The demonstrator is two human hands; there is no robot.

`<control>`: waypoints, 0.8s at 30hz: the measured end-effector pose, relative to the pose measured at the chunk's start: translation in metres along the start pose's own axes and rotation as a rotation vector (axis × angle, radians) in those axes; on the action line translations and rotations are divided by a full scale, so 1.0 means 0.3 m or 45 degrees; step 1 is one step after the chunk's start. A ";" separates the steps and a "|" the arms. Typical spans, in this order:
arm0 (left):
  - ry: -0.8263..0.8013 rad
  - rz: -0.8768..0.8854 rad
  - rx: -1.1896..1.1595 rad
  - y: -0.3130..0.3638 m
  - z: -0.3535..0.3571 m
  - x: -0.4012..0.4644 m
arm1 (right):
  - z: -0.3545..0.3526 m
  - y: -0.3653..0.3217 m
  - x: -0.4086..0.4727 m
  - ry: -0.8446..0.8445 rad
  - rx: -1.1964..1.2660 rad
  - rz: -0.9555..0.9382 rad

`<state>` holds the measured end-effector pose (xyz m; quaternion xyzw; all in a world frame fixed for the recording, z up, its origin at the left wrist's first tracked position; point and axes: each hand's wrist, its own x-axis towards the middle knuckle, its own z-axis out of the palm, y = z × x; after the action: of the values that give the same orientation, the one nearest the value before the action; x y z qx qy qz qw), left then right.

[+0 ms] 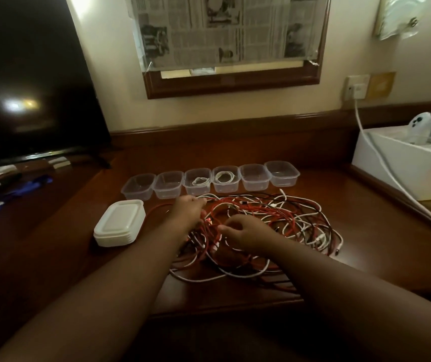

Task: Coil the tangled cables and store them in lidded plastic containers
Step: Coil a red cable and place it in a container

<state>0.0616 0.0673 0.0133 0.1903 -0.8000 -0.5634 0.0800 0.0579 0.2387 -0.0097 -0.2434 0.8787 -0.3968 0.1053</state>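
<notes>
A tangle of red, white and black cables (pixel 287 218) lies on the wooden desk (pixel 235 158). My left hand (pixel 187 212) reaches into the left side of the pile, its fingers curled among red strands. My right hand (pixel 245 232) sits in the middle of the pile and pinches a red cable. Behind the pile stands a row of several clear plastic containers (pixel 168 188). Two of them each hold a coiled white cable (pixel 225 176). A stack of white lids (pixel 120 223) lies to the left of the pile.
A dark TV screen (pixel 26 87) stands at the left. A white open box (pixel 402 163) with white controllers sits at the right, and a white wall cord (pixel 381 158) runs across it. Blue and black items (pixel 8 192) lie at the far left.
</notes>
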 end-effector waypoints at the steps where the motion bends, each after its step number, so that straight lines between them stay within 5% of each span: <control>1: -0.031 -0.063 -0.189 0.029 0.008 -0.010 | -0.014 -0.013 -0.020 -0.005 0.095 -0.024; 6: -0.075 -0.163 -0.600 0.176 0.019 -0.057 | -0.092 -0.066 -0.074 -0.139 0.341 -0.072; 12: -0.001 -0.049 -0.926 0.299 0.000 -0.061 | -0.219 -0.116 -0.100 0.132 0.461 0.007; 17: 0.030 0.062 -1.119 0.346 -0.037 -0.043 | -0.304 -0.140 -0.116 0.127 0.387 0.058; 24: 0.197 0.271 -0.503 0.273 0.005 -0.017 | -0.403 -0.259 -0.122 0.344 0.896 -0.248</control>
<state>0.0482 0.0945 0.0895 0.1282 -0.6813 -0.6811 0.2357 0.0703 0.2914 0.1282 -0.2203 0.6675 -0.7107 0.0276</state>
